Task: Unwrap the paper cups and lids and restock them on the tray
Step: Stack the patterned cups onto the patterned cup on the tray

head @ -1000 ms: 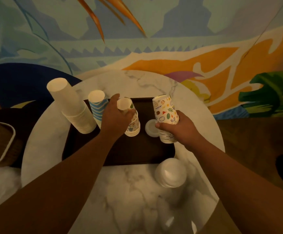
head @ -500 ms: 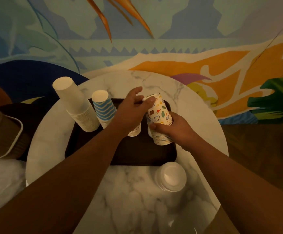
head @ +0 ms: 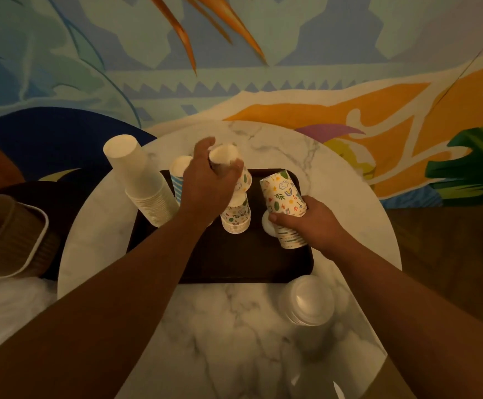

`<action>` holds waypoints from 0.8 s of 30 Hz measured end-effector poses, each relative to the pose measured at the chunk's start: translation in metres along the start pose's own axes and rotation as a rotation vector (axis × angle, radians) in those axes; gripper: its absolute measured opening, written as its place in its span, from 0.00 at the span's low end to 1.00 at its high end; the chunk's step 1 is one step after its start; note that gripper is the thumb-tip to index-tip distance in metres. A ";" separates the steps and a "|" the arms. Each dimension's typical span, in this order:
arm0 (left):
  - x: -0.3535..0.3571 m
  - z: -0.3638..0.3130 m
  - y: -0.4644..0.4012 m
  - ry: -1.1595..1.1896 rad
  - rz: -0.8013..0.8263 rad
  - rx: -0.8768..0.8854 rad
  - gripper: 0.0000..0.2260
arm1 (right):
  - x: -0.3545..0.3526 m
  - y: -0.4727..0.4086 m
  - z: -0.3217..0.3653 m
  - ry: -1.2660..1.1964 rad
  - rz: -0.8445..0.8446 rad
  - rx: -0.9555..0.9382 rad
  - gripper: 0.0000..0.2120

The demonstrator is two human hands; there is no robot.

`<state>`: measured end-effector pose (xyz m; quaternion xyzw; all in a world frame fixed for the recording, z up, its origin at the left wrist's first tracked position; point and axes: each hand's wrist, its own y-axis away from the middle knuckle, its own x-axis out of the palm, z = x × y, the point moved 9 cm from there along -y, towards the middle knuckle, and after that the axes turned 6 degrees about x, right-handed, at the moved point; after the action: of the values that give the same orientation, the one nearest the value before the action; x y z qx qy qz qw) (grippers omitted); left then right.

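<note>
I am holding a few patterned cups point(head: 228, 165) in my left hand point(head: 205, 185), fingers closed round them, right above the short patterned stack point(head: 236, 217) standing on the dark tray point(head: 234, 263). My right hand point(head: 306, 223) is gripping a second patterned stack point(head: 285, 205), tilted, on the tray's right side. If I am lowering off-centre, that short stack could topple. The wrapped lids point(head: 310, 303) near me are blurring, and my hand is hiding the striped cups point(head: 177, 180).
</note>
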<state>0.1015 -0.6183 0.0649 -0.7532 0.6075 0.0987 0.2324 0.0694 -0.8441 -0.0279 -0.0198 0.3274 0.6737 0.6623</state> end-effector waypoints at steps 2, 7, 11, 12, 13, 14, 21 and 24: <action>0.013 0.019 0.008 -0.089 0.050 -0.015 0.27 | -0.001 0.000 -0.003 -0.007 -0.001 0.005 0.33; 0.027 0.036 0.018 -0.149 0.149 -0.084 0.31 | 0.000 0.002 -0.003 -0.034 0.035 -0.007 0.40; 0.022 0.004 0.017 -0.035 0.098 0.000 0.25 | 0.007 0.004 0.011 -0.103 0.110 -0.053 0.35; 0.028 0.001 0.017 0.066 0.150 -0.040 0.25 | 0.010 0.006 0.017 -0.109 0.134 -0.072 0.34; 0.036 0.001 0.019 0.168 0.221 -0.106 0.26 | 0.013 0.008 0.023 -0.106 0.154 -0.091 0.34; 0.043 0.004 0.021 0.255 0.284 -0.175 0.27 | 0.016 0.010 0.029 -0.099 0.170 -0.109 0.34; 0.042 0.011 0.026 0.273 0.260 -0.241 0.23 | 0.021 0.018 0.040 0.099 0.137 -0.179 0.30; 0.024 0.002 0.020 0.273 0.129 -0.204 0.22 | 0.016 0.018 0.040 0.154 0.087 -0.188 0.29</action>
<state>0.0889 -0.6417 0.0484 -0.7388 0.6671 0.0716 0.0633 0.0677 -0.8093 0.0037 -0.1193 0.3133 0.7261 0.6003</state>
